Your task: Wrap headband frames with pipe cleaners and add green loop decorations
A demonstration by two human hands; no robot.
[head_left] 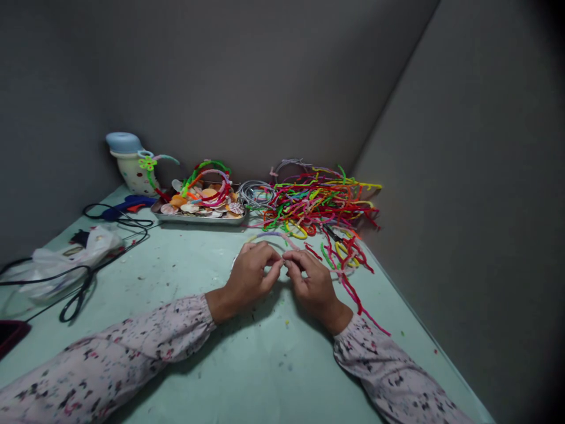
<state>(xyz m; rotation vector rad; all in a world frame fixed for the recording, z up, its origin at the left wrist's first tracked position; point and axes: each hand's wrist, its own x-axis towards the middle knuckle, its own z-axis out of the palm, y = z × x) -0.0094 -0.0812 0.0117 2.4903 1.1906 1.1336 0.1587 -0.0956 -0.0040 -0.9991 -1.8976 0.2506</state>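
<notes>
My left hand (252,272) and my right hand (312,285) meet fingertip to fingertip over the middle of the pale green table (247,365). Both are pinched closed; whatever small piece lies between the fingertips is too small to name. Just beyond the fingers curves a thin band (270,234) wrapped in pale purple and pink, partly hidden by the hands. It cannot be made out whether the fingertips grip its ends. To the right of my right hand lie red fuzzy wires (353,294) and scissors with yellow handles (346,254).
A metal tray (203,220) of shells and wrapped hoops stands at the back, beside a blue-lidded bottle (130,165). Right of it are coiled grey wires (256,194) and a heap of coloured fuzzy wires (322,197). A plastic bag (57,265) and black cable (90,274) lie left.
</notes>
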